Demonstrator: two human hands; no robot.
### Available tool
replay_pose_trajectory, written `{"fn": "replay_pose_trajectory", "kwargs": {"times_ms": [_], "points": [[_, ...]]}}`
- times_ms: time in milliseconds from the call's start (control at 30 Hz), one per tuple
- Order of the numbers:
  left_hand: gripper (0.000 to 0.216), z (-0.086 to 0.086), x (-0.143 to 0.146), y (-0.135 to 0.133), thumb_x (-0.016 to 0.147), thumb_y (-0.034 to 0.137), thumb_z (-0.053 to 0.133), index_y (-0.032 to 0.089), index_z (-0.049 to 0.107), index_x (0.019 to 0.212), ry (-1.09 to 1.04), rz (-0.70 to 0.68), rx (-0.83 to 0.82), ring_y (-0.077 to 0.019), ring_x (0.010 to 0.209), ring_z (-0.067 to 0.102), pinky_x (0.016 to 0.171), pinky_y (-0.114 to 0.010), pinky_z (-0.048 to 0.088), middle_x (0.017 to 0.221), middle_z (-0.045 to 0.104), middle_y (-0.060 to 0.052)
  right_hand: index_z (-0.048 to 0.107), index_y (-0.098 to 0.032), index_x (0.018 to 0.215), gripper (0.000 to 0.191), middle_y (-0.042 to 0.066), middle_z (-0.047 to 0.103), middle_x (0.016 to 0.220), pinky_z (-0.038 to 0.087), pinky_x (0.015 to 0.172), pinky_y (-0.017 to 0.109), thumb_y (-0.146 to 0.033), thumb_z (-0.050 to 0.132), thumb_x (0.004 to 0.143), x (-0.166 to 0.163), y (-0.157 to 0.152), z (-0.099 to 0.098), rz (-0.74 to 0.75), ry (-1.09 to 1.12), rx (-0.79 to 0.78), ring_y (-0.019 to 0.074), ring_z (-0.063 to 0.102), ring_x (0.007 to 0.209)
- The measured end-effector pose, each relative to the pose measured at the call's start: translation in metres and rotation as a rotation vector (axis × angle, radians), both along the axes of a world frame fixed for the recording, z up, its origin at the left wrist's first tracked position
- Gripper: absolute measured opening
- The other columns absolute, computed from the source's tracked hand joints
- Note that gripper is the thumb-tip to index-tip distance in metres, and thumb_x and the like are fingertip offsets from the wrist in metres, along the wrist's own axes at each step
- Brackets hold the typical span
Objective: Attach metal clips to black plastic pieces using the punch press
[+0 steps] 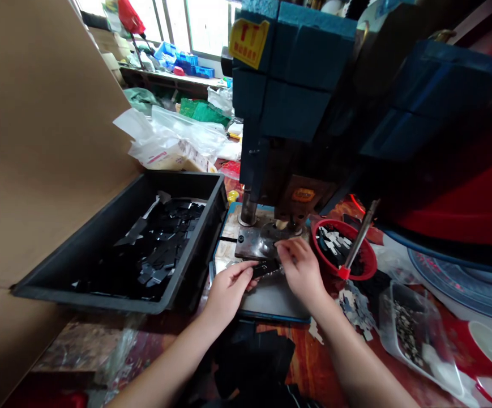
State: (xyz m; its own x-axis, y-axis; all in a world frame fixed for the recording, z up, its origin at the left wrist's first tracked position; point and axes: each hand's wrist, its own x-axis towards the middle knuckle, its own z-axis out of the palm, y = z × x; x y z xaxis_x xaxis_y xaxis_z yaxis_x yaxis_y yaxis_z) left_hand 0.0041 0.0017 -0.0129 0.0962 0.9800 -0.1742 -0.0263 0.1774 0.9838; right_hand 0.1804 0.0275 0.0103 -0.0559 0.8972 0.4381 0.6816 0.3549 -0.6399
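Note:
Between thumb and fingers my left hand [234, 281] pinches a small flat black plate [265, 268], just in front of the press's metal die block [254, 242]. My right hand [300, 265] is beside the plate's right end, fingers curled and pressed together at the die block's front edge. Whatever those fingers hold, if anything, is too small to make out. Above both hands stands the blue press [292, 73], its ram over the die. Under them lies the grey press base [271, 297].
On the left a black bin [161, 306] holds many black plates. A red bowl [368, 266] of small parts, with a metal rod leaning over it, stands right. Beyond are a clear plastic tub [430, 362] and a red mug [475, 345]. Black pieces [254, 357] lie in front.

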Motion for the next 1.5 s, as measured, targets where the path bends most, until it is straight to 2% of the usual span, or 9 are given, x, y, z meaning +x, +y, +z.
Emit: {"fn": "replay_pose_trajectory", "kwargs": {"times_ms": [100, 200, 367, 567, 667, 800, 1000, 1300, 1500], "points": [[0.032, -0.002, -0.001, -0.001, 0.078, 0.033, 0.056, 0.015, 0.067, 0.102, -0.019, -0.025, 0.006, -0.0178, 0.072, 0.068, 0.07, -0.031, 0.055, 0.087, 0.071, -0.006, 0.063, -0.024, 0.105, 0.023, 0.005, 0.067, 0.096, 0.047, 0.082, 0.034, -0.032, 0.052, 0.087, -0.001, -0.023, 0.0, 0.154, -0.083, -0.171, 0.0211, 0.06, 0.092], [0.028, -0.005, -0.002, -0.005, 0.079, 0.029, 0.057, 0.017, 0.066, 0.101, -0.004, -0.052, 0.057, -0.0187, 0.079, 0.068, 0.078, -0.034, 0.054, 0.093, 0.07, -0.005, 0.063, -0.023, 0.1, 0.018, 0.004, 0.068, 0.093, 0.049, 0.076, 0.032, -0.028, 0.052, 0.086, -0.001, -0.036, -0.005, 0.159, -0.056, -0.226, 0.0191, 0.062, 0.085], [0.023, -0.008, -0.004, -0.011, 0.074, 0.019, 0.057, 0.018, 0.064, 0.096, 0.018, -0.066, 0.162, -0.0197, 0.092, 0.066, 0.086, -0.035, 0.052, 0.097, 0.07, -0.005, 0.062, -0.023, 0.091, 0.021, 0.005, 0.065, 0.095, 0.049, 0.081, 0.033, -0.011, 0.047, 0.083, 0.003, -0.046, -0.015, 0.214, -0.11, 0.072, 0.0186, 0.059, 0.092], [0.025, -0.008, -0.005, -0.014, 0.076, 0.017, 0.057, 0.018, 0.062, 0.101, -0.026, -0.085, 0.205, -0.0184, 0.09, 0.066, 0.084, -0.034, 0.053, 0.098, 0.07, -0.006, 0.063, -0.027, 0.099, 0.027, 0.007, 0.062, 0.102, 0.051, 0.076, 0.035, -0.009, 0.052, 0.082, 0.006, -0.054, -0.03, 0.137, -0.186, 0.301, 0.0192, 0.059, 0.093], [0.023, -0.009, -0.007, -0.015, 0.076, 0.012, 0.056, 0.02, 0.065, 0.097, 0.039, -0.117, 0.316, -0.0171, 0.089, 0.066, 0.082, -0.032, 0.053, 0.097, 0.069, -0.004, 0.063, -0.027, 0.102, 0.029, 0.007, 0.061, 0.102, 0.053, 0.075, 0.034, -0.008, 0.053, 0.082, 0.007, -0.056, -0.034, 0.115, -0.145, 0.339, 0.0189, 0.059, 0.093], [0.028, -0.007, -0.009, -0.016, 0.073, 0.002, 0.053, 0.023, 0.07, 0.08, 0.215, -0.115, 0.605, -0.0148, 0.088, 0.064, 0.079, -0.027, 0.052, 0.093, 0.069, -0.001, 0.058, -0.026, 0.103, 0.029, 0.006, 0.06, 0.101, 0.054, 0.077, 0.035, -0.007, 0.052, 0.082, 0.006, -0.057, -0.037, 0.103, -0.066, 0.338, 0.0179, 0.06, 0.093], [0.03, -0.004, -0.013, -0.013, 0.076, 0.001, 0.054, 0.024, 0.069, 0.089, 0.33, -0.118, 0.83, -0.0151, 0.089, 0.064, 0.08, -0.028, 0.052, 0.097, 0.068, -0.003, 0.056, -0.025, 0.095, 0.021, 0.006, 0.061, 0.103, 0.053, 0.079, 0.038, -0.008, 0.053, 0.081, 0.006, -0.058, -0.039, 0.047, 0.022, 0.323, 0.0187, 0.06, 0.096], [0.018, -0.003, -0.008, -0.002, 0.081, 0.009, 0.058, 0.022, 0.066, 0.091, 0.426, -0.081, 0.903, -0.0164, 0.088, 0.064, 0.081, -0.03, 0.051, 0.094, 0.069, -0.003, 0.059, -0.024, 0.091, 0.015, 0.004, 0.064, 0.092, 0.051, 0.078, 0.037, -0.014, 0.06, 0.081, 0.007, -0.051, -0.029, 0.094, -0.002, 0.341, 0.0186, 0.059, 0.089], [0.017, 0.012, 0.019, 0.038, 0.084, 0.023, 0.059, 0.022, 0.065, 0.099, 0.546, 0.054, 0.743, -0.0168, 0.083, 0.063, 0.078, -0.03, 0.05, 0.092, 0.069, -0.002, 0.063, -0.023, 0.092, 0.011, 0.004, 0.064, 0.084, 0.048, 0.073, 0.035, -0.029, 0.056, 0.085, 0.005, -0.007, -0.012, -0.153, 0.135, 0.143, 0.0203, 0.058, 0.082]]}}
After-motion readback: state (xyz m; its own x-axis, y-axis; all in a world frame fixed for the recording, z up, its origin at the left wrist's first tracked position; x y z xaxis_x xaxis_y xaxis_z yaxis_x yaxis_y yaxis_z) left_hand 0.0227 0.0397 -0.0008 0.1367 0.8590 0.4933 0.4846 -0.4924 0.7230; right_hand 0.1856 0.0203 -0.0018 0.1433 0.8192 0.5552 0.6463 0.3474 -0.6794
